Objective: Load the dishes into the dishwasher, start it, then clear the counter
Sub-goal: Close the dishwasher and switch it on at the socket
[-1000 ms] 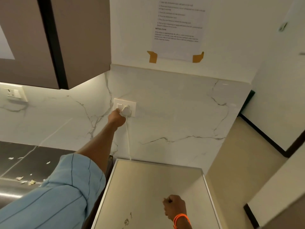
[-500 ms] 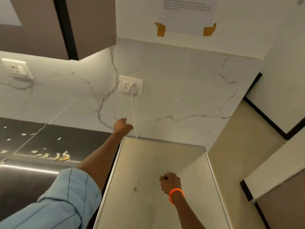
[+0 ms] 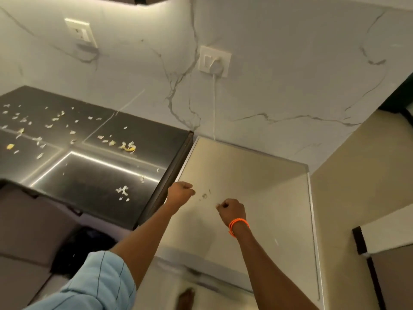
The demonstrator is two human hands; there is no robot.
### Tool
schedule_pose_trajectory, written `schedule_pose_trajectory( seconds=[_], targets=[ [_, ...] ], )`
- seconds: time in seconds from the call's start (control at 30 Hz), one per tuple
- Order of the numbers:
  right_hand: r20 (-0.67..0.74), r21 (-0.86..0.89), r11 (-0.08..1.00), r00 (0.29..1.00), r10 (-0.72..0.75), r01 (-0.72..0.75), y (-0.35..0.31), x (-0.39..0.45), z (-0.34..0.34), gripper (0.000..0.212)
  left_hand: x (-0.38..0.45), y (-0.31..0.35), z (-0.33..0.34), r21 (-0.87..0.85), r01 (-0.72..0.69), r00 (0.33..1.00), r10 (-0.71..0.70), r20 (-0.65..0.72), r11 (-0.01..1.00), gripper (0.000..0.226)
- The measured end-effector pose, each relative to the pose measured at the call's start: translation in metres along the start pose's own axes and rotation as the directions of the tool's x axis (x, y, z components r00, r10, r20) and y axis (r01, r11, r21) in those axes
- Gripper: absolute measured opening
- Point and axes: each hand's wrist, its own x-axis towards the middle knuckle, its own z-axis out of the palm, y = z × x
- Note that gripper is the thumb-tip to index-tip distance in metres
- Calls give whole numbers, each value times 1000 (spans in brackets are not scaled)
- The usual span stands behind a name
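The dishwasher [image 3: 245,198] is seen from above as a pale beige top, directly beneath both hands. The left hand [image 3: 181,194] is clenched into a loose fist above its near-left edge, with nothing gripped. The right hand [image 3: 231,211] is also curled shut and empty, just to the right of the left, an orange band [image 3: 238,225] worn at the wrist. To the left of the left hand, a dark counter [image 3: 89,175] is strewn with pale scraps [image 3: 123,191]. Beyond both hands, a white plug [image 3: 215,68] is seated in a wall socket [image 3: 214,61], its cord [image 3: 214,108] hanging down to the dishwasher's back edge.
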Motion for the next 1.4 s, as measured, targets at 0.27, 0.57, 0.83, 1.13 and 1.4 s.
schedule_pose_trajectory(
  seconds=[0.27, 0.57, 0.83, 1.13, 1.4],
  targets=[
    [327, -262, 946, 940, -98, 190, 25, -57, 27, 52, -122, -118, 33, 8, 5, 890, -1, -456, 1000, 46],
    [566, -480, 719, 804, -184, 502, 22, -90, 62, 71, -177, -179, 33, -229, 294, 767, -372, -523, 928, 54],
    [508, -545, 661, 830, -229, 516, 24, -92, 72, 47, -140, -222, 25, -554, 375, 845, -519, -125, 743, 46],
    [434, -475, 790, 884, -173, 388, 25, -104, 75, 64, -120, -221, 9, -753, 307, 824, -558, -96, 582, 35],
    [397, -498, 798, 907, -139, 340, 23, -104, 78, 62, -114, -224, -2, -821, 348, 817, -576, 29, 453, 66]
  ],
)
